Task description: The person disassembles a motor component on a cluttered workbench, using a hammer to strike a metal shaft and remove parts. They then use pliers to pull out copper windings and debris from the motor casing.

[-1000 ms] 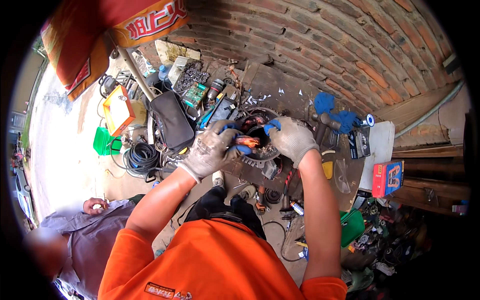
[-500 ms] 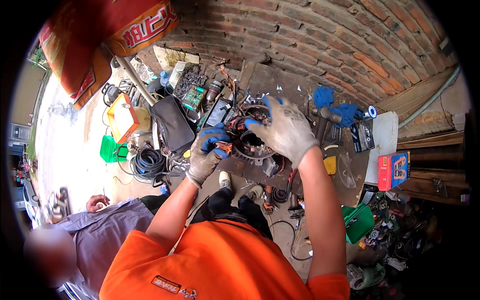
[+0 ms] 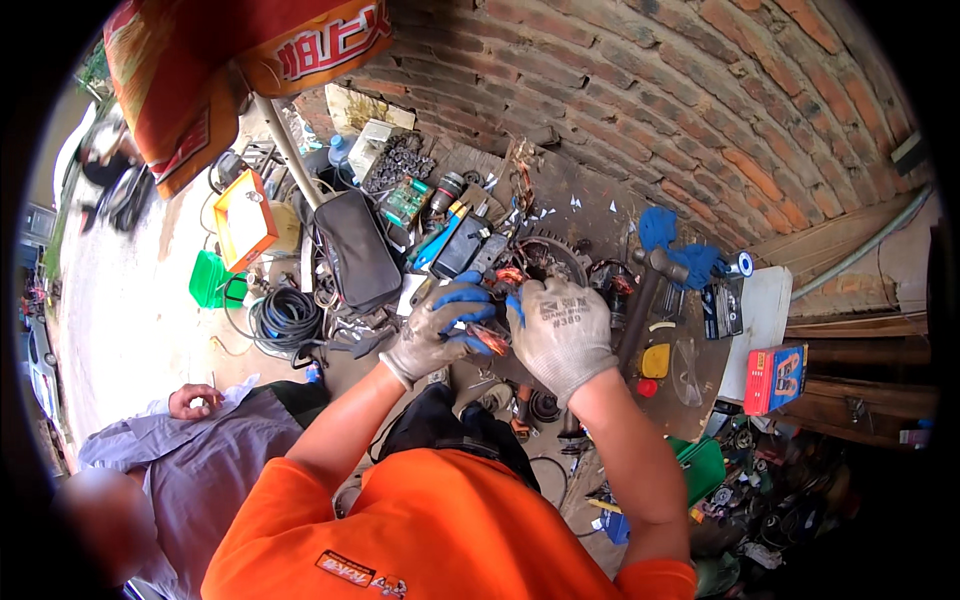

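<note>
Both my hands wear whitish work gloves with blue fingertips. My left hand is closed round a bundle of copper-coloured wire, which pokes out past the fingertips. Beside it, my right hand is turned back-up over the near side of the open round motor housing. Its thumb points toward the wire, but the other fingers are hidden under the palm. Inside the housing, dark windings and a red bit show.
A multimeter-like dark device and a black case lie left of the housing. Blue cloth, a hammer-like tool and safety glasses lie right. A person in a grey shirt is at my left; a brick wall stands behind.
My right hand has come down and nearer, from above the housing to its near side. My left hand has shifted slightly right and down, still holding the wire. The view has turned somewhat.
</note>
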A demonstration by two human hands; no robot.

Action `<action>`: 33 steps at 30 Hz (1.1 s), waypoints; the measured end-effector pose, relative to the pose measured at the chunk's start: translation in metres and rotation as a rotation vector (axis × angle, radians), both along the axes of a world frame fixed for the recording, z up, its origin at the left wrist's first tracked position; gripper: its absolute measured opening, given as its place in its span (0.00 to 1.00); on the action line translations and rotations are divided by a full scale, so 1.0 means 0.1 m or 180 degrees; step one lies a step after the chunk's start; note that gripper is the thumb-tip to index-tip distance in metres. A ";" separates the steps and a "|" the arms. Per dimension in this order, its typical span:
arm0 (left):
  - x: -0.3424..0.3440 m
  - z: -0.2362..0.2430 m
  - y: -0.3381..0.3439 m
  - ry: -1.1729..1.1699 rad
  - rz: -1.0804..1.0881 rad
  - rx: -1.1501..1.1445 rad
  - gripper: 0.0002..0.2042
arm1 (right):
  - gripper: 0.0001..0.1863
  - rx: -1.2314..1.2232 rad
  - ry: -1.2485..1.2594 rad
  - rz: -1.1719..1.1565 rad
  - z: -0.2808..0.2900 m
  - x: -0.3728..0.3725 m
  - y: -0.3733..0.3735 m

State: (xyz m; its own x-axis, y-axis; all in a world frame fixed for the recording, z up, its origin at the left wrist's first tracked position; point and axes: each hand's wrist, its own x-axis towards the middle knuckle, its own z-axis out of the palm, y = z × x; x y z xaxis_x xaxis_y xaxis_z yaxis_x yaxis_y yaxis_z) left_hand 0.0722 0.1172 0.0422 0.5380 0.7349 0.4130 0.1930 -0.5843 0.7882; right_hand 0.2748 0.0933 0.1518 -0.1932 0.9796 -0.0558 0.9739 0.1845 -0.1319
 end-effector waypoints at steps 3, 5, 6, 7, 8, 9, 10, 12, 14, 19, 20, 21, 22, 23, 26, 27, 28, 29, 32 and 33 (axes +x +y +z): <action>0.01 0.04 -0.02 0.0147 -0.0096 0.0087 0.27 | 0.12 0.0114 0.0251 -0.0271 -0.03 -0.03 -0.04; 0.02 0.15 -0.02 0.0379 -0.0135 0.0318 0.28 | 0.13 -0.0019 0.0166 -0.0270 -0.03 -0.03 -0.04; 0.02 0.15 0.00 0.0483 -0.0088 0.0408 0.28 | 0.14 -0.0081 0.0124 -0.0265 -0.02 -0.03 -0.04; 0.02 0.15 0.03 0.0587 -0.0043 0.0496 0.28 | 0.15 -0.0239 0.0148 -0.0259 0.00 -0.02 0.00; 0.01 0.16 0.06 0.0706 -0.0008 0.0598 0.28 | 0.16 -0.0384 0.0189 -0.0261 0.03 0.00 0.06; 0.01 0.14 0.12 0.0556 0.0063 0.0593 0.26 | 0.16 -0.0530 0.0230 -0.0266 0.05 0.02 0.13; 0.02 0.12 0.20 0.0406 0.0132 0.0585 0.24 | 0.18 -0.0621 0.0283 -0.0304 0.05 0.06 0.21; 0.07 0.21 0.31 0.0319 0.0158 0.0429 0.23 | 0.17 -0.0653 0.0398 -0.0418 -0.02 0.14 0.27; 0.15 0.23 0.41 0.0176 0.0434 0.0422 0.21 | 0.17 -0.0353 0.0460 -0.0467 -0.06 0.13 0.23; 0.29 0.30 0.58 0.0123 0.0885 -0.0808 0.19 | 0.14 0.0533 0.0049 -0.0512 -0.27 -0.07 -0.13; 0.34 0.42 0.60 0.0212 0.0896 -0.1037 0.17 | 0.14 0.0631 0.0056 -0.0532 -0.27 -0.11 -0.16; 0.39 0.52 0.61 0.0275 0.0918 -0.1323 0.15 | 0.14 0.0736 0.0059 -0.0544 -0.26 -0.16 -0.18; 0.42 0.53 0.63 0.0360 0.0944 -0.1437 0.14 | 0.14 0.0842 0.0062 -0.0554 -0.25 -0.19 -0.21; 0.46 0.56 0.65 0.0374 0.0955 -0.1573 0.16 | 0.14 0.0950 0.0097 -0.0546 -0.27 -0.20 -0.23; 0.50 0.64 0.67 0.0473 0.0981 -0.1650 0.20 | 0.13 0.0970 -0.0015 -0.0562 -0.25 -0.24 -0.29; 0.51 0.62 0.66 0.0369 0.0971 -0.1804 0.19 | 0.14 0.0945 0.0063 -0.0546 -0.25 -0.21 -0.27; 0.49 0.57 0.68 0.0186 0.0815 -0.1948 0.17 | 0.15 0.0814 0.0139 -0.0568 -0.23 -0.17 -0.23; 0.45 0.51 0.69 0.0009 0.0661 -0.2093 0.16 | 0.15 0.0676 0.0221 -0.0588 -0.19 -0.11 -0.15; 0.27 0.48 0.73 -0.0202 0.0188 -0.2187 0.15 | 0.19 -0.0142 0.0449 -0.0845 -0.05 0.10 0.19; 0.21 0.46 0.74 -0.0112 0.0058 -0.2087 0.16 | 0.21 -0.0382 0.0441 -0.0870 -0.04 0.18 0.32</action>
State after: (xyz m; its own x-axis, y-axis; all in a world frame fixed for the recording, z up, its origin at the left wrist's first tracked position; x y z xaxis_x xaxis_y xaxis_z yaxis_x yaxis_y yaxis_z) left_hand 0.0936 0.1915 0.0881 0.5174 0.8491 -0.1065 0.1661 0.0225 0.9859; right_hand 0.2923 0.1255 0.1480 0.0622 0.9842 -0.1655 0.9565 -0.1061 -0.2716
